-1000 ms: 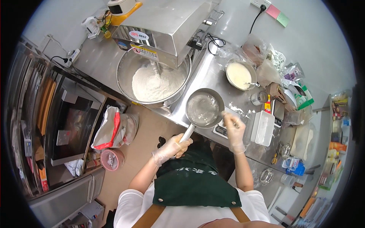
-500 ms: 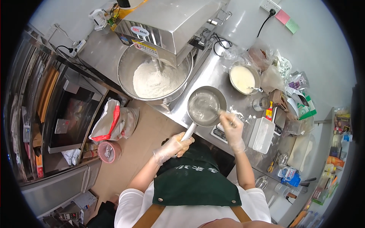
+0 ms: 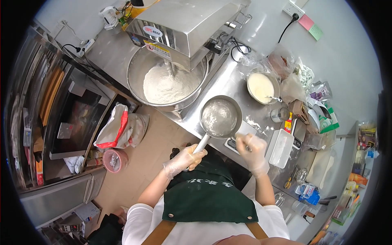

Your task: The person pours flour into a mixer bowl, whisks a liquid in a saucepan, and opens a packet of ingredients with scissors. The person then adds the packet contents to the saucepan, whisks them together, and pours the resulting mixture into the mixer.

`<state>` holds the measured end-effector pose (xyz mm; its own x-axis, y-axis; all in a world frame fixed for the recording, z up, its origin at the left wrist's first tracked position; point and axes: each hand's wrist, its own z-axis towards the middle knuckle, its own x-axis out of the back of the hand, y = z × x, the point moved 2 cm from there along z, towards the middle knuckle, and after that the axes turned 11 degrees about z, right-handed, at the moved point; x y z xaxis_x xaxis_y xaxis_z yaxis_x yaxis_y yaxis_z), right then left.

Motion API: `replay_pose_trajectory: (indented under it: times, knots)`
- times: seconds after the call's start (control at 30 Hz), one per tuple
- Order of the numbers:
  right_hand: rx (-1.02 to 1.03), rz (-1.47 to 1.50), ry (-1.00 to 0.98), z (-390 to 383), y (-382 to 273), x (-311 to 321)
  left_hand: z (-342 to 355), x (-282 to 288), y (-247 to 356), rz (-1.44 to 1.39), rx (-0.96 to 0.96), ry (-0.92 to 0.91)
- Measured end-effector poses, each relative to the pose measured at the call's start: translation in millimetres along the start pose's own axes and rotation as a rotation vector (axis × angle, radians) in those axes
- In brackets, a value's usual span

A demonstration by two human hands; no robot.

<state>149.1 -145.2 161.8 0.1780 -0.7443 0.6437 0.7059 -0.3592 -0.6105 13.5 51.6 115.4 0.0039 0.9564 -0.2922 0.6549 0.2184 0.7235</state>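
Note:
My left hand (image 3: 186, 158), in a clear glove, is wrapped round the light handle of a metal saucepan (image 3: 203, 143). Cloudy, whitish liquid (image 3: 220, 117) lies inside the pan, with paler patches on its surface. My gloved right hand (image 3: 252, 152) is closed just beyond the pan's lower right rim, above a digital scale (image 3: 231, 145). What its fingers hold, if anything, is hidden. Left of the pan stands the mixer's large steel bowl (image 3: 134, 83), with a heap of white flour-like powder (image 3: 165, 85) around the mixing tool.
A bowl of creamy pale liquid (image 3: 261, 86) with a utensil stands at the back right. Near it are a glass jar (image 3: 279, 114), a white tray (image 3: 281, 149), a second scale (image 3: 300, 132) and plastic bags (image 3: 281, 61). A pink bin (image 3: 115, 160) and an open sack (image 3: 118, 128) occupy the left floor.
My right hand has moved down, away from the pan's rim. Paler patches now show on the liquid. My left hand still grips the saucepan handle, and the pan has barely shifted.

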Motion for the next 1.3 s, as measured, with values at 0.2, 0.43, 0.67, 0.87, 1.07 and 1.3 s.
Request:
replay_pose_trajectory:
  times: [0.2, 0.43, 0.67, 0.87, 1.07, 1.3]
  knots:
    - [0.05, -0.18, 0.0, 17, -3, -3, 0, -3, -2, 0.009, -0.015, -0.03]
    - [-0.068, 0.163, 0.049, 12, 10, -10, 1, -5, -3, 0.002, -0.007, -0.024]
    - [-0.62, 0.741, 0.082, -33, 43, -12, 4, -4, -5, -0.023, -0.001, -0.019]
    - [-0.618, 0.67, 0.126, -29, 41, -7, 3, -4, -3, -0.014, 0.019, -0.016]
    - [-0.554, 0.596, 0.192, -32, 43, -6, 4, -6, 0, -0.021, 0.027, -0.007]
    - [-0.22, 0.38, 0.14, -16, 31, 5, 5, -5, 0, -0.027, 0.015, 0.008]
